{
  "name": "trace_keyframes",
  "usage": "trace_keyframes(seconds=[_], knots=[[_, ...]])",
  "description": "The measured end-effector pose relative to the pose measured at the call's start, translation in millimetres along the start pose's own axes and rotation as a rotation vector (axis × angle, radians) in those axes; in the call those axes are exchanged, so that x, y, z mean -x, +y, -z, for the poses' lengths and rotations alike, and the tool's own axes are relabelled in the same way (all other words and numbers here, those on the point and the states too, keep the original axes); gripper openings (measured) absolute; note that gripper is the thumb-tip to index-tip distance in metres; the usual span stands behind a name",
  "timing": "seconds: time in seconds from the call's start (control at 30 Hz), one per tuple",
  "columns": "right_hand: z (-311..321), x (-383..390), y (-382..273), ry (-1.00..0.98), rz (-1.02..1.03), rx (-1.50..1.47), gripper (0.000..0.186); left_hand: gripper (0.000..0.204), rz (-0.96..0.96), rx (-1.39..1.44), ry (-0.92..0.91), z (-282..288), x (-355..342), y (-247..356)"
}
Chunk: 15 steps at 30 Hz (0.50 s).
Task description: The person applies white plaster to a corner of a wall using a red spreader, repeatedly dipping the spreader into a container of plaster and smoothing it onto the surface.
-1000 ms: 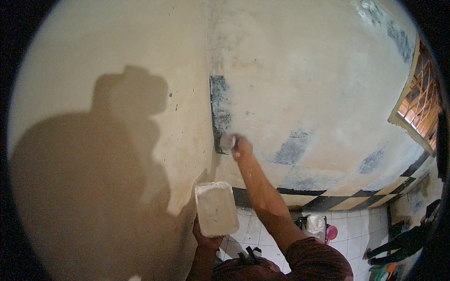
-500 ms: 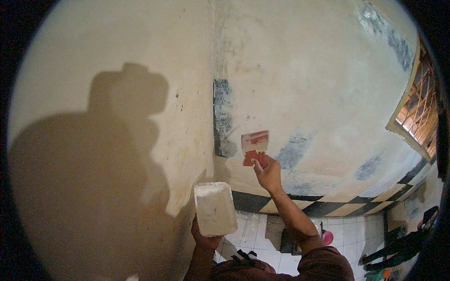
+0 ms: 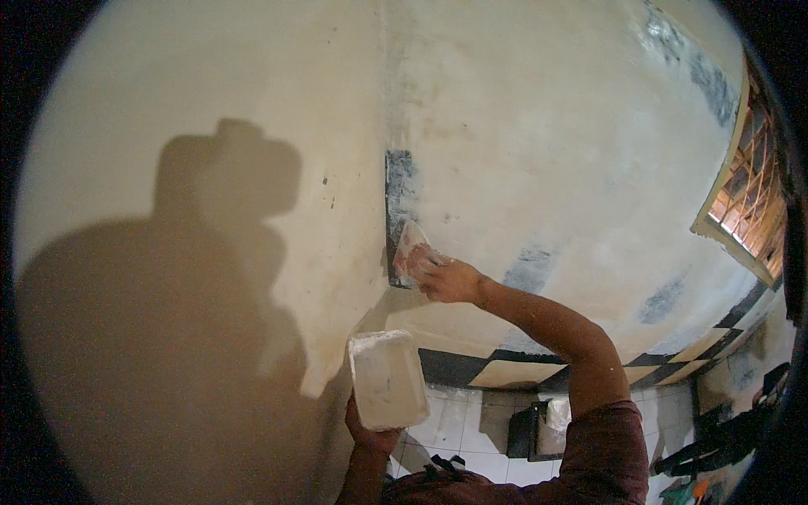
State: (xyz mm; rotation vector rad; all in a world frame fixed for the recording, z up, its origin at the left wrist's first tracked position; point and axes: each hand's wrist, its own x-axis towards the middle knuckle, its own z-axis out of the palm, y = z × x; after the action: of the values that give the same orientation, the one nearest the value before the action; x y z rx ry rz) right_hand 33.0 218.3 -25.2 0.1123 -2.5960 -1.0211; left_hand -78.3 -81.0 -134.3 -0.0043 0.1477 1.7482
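Observation:
In my right hand (image 3: 453,280) is a red-handled putty knife (image 3: 411,246), its pale, smeared blade laid against the wall. The blade tilts over the lower part of a black painted strip (image 3: 399,189) beside the room's corner; whitish smears cover parts of that strip. My left hand (image 3: 369,433) grips a rectangular pale plastic tub (image 3: 390,383) from below and its left side. White paste coats the tub's rim and upper end; the fingers under it are mostly hidden.
A black-and-cream checkered band (image 3: 518,373) runs along the wall's foot above white floor tiles (image 3: 442,421). A dark box-like object (image 3: 523,431) stands on the floor. At right are a barred window (image 3: 745,198) and hanging dark clothes (image 3: 715,450). My shadow falls on the left wall (image 3: 337,109).
My right hand has swung left and slightly up, bringing the putty knife from in front of the wall onto the black strip. My left hand and the tub have barely moved.

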Motion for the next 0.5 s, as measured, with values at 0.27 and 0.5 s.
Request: trace_keyframes(seconds=[0.27, 0.5], knots=[[-8.7, 58.0, 40.7, -0.155, -0.249, -0.230, 0.056, 0.056, -0.048, -0.093, -0.039, -17.2, -24.9, -0.7], [25.2, 103.2, 41.6, -0.167, -0.195, -0.292, 0.071, 0.055, -0.022, -0.109, -0.094, -22.0, -53.1, -21.5]])
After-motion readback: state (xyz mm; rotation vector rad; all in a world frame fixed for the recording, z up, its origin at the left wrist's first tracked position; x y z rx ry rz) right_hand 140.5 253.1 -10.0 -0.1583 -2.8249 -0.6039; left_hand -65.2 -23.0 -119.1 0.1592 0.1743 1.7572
